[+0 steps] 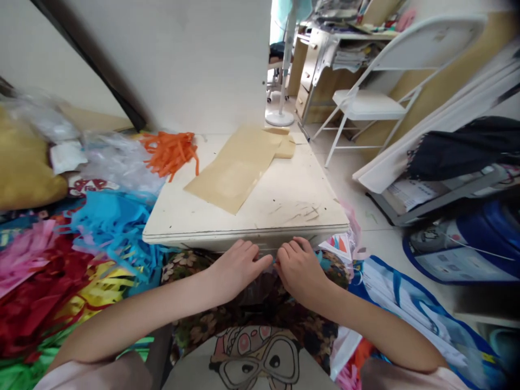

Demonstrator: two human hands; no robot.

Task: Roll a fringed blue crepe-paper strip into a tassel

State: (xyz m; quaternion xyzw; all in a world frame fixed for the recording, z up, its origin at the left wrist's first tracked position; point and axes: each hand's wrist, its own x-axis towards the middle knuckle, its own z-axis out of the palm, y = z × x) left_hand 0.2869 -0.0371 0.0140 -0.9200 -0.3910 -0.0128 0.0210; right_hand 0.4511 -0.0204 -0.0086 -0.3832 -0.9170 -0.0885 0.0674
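Just below the front edge of the small white table, my left hand and my right hand are close together over my lap. The fingers of both are curled inward, thumbs facing each other. Whatever they pinch, if anything, is hidden or too small to make out. On the table lies a flat tan paper piece, with a smaller folded tan piece at its far right end. A bundle of orange paper strips sits at the table's far left corner.
Heaps of blue strips, red strips and yellow strips lie at my left, near crumpled clear plastic. A white folding chair stands at the far right. A blue and white bag lies at my right.
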